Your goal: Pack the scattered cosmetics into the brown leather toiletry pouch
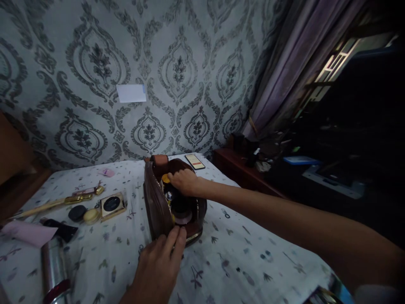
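Note:
A brown bag (156,207) stands unzipped on the patterned sheet, with several items inside, among them a yellow-orange lid (166,179) and a dark round jar (182,213). My right hand (183,181) reaches into the bag's far part, its fingers curled at the yellow-orange lid; whether they grip it is hard to tell. At the bag's near edge, my left hand (163,257) rests its fingertips on the rim, thumb partly hidden.
Left of the bag lie a square compact (112,204), round containers (91,216), brushes, a pink tube (30,232) and a silver cylinder (55,266). A phone (195,161) lies behind the bag. A patterned wall rises beyond; a curtain (284,67) hangs at right.

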`<state>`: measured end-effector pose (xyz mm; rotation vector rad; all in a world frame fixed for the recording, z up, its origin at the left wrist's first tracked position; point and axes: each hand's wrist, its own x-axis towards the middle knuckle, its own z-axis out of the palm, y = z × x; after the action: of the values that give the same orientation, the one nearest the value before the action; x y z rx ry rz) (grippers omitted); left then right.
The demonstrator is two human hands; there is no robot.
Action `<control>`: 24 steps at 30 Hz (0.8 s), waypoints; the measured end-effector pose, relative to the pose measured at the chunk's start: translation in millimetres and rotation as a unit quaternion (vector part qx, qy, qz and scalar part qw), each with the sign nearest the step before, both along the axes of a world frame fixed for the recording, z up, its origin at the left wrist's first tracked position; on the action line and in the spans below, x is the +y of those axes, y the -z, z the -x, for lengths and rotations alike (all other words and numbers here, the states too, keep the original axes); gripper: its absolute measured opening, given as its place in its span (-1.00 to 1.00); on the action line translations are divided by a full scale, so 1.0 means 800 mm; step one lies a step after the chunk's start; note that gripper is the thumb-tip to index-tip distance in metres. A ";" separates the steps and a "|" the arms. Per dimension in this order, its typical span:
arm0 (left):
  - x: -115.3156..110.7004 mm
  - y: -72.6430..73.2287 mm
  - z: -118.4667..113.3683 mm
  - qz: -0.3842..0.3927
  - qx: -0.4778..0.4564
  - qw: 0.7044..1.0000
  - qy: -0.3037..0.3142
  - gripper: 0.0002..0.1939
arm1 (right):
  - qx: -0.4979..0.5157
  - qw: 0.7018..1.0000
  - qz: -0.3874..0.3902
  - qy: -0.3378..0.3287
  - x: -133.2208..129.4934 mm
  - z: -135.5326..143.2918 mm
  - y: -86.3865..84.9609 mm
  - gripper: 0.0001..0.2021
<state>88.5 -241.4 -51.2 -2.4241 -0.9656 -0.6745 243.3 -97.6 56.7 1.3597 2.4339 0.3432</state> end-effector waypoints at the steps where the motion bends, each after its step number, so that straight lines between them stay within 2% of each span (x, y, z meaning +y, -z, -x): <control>1: 0.000 0.001 0.000 -0.002 0.000 1.000 -0.002 -0.40 | 0.000 1.000 -0.001 0.002 0.001 0.000 0.001 -0.62; 7: 0.001 0.003 0.001 0.002 0.005 1.000 -0.002 -0.41 | 0.000 1.000 -0.005 0.014 0.004 0.002 0.004 -0.65; 12: -0.001 0.002 0.001 0.009 -0.002 1.000 -0.003 -0.38 | 0.006 1.000 -0.011 0.008 0.005 0.000 0.002 -0.59; 18: -0.004 -0.004 0.000 0.012 -0.001 1.000 -0.015 -0.37 | 0.012 1.000 -0.010 0.000 0.006 -0.002 -0.003 -0.69; 24: -0.002 0.002 0.003 0.025 0.006 1.000 -0.011 -0.32 | 0.030 1.000 0.003 0.000 0.008 -0.003 -0.006 -0.61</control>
<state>86.4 -242.7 -53.2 -2.4543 -1.0134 -0.6343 245.7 -90.9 61.2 1.3872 2.4809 0.2987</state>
